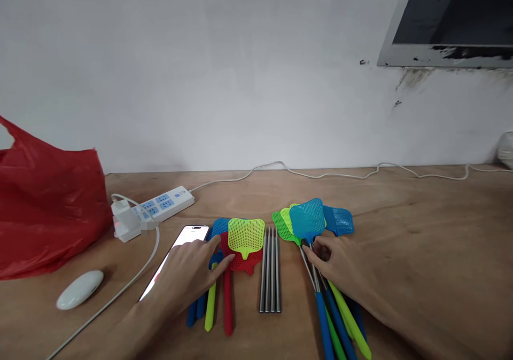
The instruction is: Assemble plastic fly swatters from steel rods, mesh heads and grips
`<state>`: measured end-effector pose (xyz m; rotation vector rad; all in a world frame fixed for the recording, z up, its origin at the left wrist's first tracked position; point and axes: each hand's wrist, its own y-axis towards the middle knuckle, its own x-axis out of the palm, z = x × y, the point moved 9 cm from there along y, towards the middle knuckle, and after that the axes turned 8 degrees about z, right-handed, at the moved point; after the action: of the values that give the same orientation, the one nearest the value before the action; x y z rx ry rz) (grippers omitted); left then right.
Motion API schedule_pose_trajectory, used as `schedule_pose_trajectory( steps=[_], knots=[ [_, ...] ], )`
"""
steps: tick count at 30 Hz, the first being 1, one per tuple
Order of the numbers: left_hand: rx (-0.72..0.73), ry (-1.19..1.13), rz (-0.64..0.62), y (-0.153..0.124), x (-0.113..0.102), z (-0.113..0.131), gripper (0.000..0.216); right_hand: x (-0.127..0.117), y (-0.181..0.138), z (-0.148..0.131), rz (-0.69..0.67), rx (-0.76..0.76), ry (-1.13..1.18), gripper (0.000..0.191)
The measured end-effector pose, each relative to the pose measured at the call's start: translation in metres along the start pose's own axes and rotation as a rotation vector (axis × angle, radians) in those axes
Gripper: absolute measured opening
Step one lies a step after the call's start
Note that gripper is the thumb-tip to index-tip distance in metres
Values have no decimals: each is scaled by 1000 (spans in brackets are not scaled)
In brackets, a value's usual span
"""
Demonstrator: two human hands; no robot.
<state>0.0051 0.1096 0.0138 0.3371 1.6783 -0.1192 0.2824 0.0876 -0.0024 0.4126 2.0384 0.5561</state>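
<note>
My left hand (188, 277) lies flat over a pile of fly swatter parts, its fingertips touching the red swatter head (239, 261) under a yellow-green head (246, 235). Blue, yellow-green and red handles (218, 306) stick out below the hand. Several bare metal rods (270, 269) lie side by side in the middle. My right hand (339, 266) rests on a second pile of assembled swatters, fingers pinching the neck of the blue swatter (308, 218). Green heads (284, 224) and another blue head (339, 220) fan out behind it.
A phone (188, 237) with a lit screen lies partly under my left hand. A white power strip (154, 206) with a plugged charger, a white mouse (80, 289) and a red plastic bag (44, 200) sit at the left. A white cable (332, 174) runs along the wall.
</note>
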Motion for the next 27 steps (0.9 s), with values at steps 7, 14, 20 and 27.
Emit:
schedule_pose_trajectory(
  steps=[7,14,20,27],
  knots=[
    [83,-106,-90,-2,-2,-7,50,2,-2,-2,-2,-69,-79,36],
    [104,-184,-144,-4,-2,-16,60,-1,-4,-11,25,-143,-76,36],
    [106,-251,-167,-4,5,-20,45,-15,-10,-46,31,-373,41,30],
    [140,-390,-188,-5,-1,-12,41,-16,-19,-67,-171,-406,242,13]
  ],
)
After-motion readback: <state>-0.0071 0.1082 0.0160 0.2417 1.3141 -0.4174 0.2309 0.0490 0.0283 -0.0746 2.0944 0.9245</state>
